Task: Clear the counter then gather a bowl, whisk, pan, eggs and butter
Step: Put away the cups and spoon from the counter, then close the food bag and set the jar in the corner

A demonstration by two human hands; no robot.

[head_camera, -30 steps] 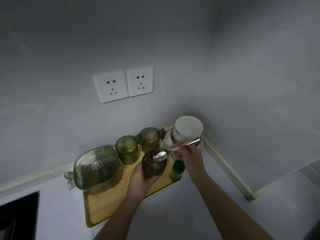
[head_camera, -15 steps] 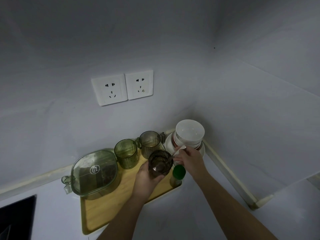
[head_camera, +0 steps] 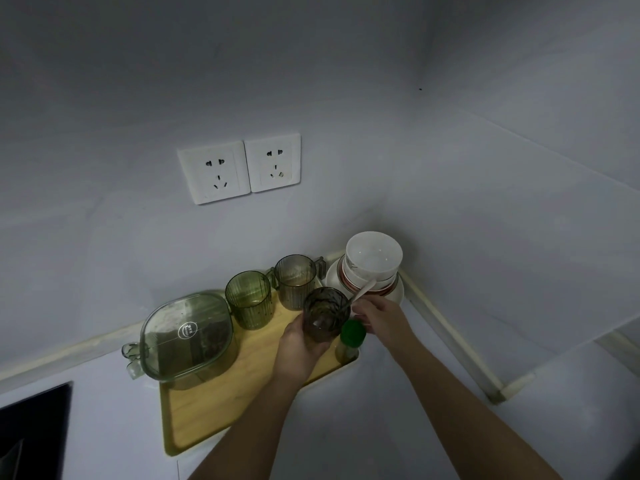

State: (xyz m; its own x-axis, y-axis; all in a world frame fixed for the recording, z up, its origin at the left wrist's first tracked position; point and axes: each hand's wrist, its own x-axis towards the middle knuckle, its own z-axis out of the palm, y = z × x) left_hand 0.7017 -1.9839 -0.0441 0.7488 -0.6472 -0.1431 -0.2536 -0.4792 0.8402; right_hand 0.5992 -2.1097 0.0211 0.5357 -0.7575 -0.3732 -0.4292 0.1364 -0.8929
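The tray (head_camera: pixel 214 407) looks like pale matt wood with a smooth face. On it, the ribbed cups (head_camera: pixel 248 299) are clear, green-tinted and glossy; glass or plastic, hard to tell. At the tray's left end the lidded container (head_camera: pixel 187 336) has the same glossy transparent look. Beyond the tray's right end the stacked bowls (head_camera: pixel 374 258) look like glazed white ceramic. The counter (head_camera: pixel 381 427) is smooth and matt.

Spoon (head_camera: pixel 360 293) bowl hidden inside glass (head_camera: pixel 325 313)
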